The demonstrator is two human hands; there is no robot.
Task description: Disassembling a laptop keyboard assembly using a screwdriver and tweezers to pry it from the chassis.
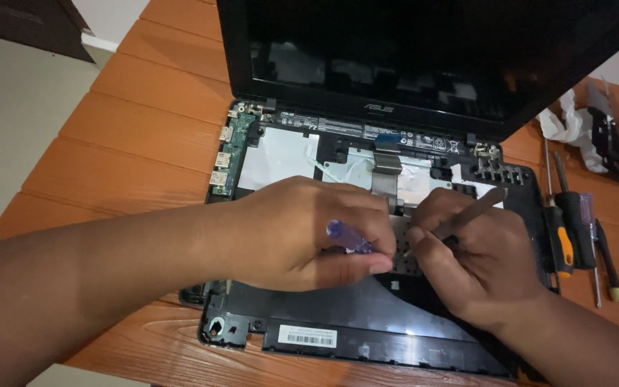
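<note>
An opened black laptop [338, 322] lies on an orange wooden table, its keyboard cover off and silver shielding and a green circuit board [232, 152] exposed. My left hand [302, 233] is closed around a small screwdriver with a clear purple handle [347, 237], held over the middle of the chassis. My right hand [485, 261] grips a thin grey metal pry tool [473, 209], its tip pointing down-left into the chassis beside the left hand. A grey flat ribbon cable [387, 166] runs just behind both hands. The dark screen [424, 57] stands tilted up at the back.
To the right of the laptop lie several screwdrivers, one with an orange-and-black handle [562, 240] and one with a yellow tip [616, 292]. A crumpled white cloth [571, 129] and a black part [610, 132] sit at the back right. The table edge [51, 165] runs along the left.
</note>
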